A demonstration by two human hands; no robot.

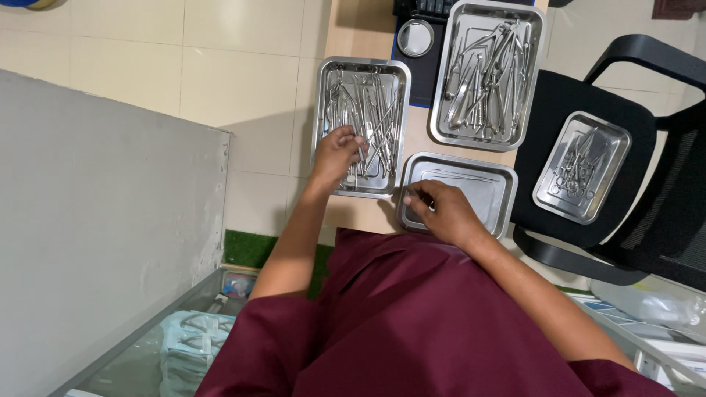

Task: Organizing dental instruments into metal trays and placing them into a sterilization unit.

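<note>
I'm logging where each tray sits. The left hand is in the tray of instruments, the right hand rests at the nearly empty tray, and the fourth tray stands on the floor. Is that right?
Not quite. In the head view the fourth tray lies on the seat of the black chair, not on the floor. The rest holds: the left hand is in the tray of instruments, and the right hand rests at the nearly empty tray.
</note>
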